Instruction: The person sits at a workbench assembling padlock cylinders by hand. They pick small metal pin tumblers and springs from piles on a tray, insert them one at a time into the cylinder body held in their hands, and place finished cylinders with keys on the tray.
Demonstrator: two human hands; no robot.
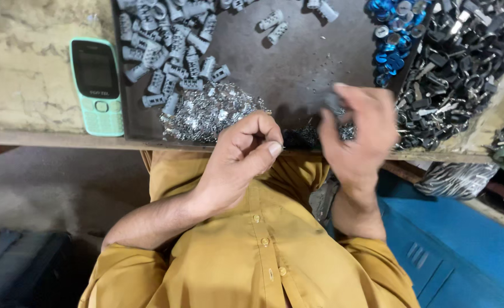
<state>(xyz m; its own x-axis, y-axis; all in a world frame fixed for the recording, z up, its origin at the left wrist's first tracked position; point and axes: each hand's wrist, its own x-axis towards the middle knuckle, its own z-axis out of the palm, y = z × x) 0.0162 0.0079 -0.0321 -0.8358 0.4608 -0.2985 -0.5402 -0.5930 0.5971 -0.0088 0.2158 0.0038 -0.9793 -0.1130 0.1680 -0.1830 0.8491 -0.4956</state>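
Far left of the left hand's grip, a mint-green keypad phone lies flat on the desk, just beside the dark tray. Up-left of that grip, grey plastic cylinder parts heap in the tray; a pile of small shiny metal bits sits just above it. Left hand: fingers curled tight, thumb pressed to forefinger, pinching something too small to make out. Right hand: blurred, fingers closed round a small grey part, held just over the tray's near edge. Up-right of the right grip, blue round caps; further right, a heap of black-headed keys. Mustard shirt below both hands.
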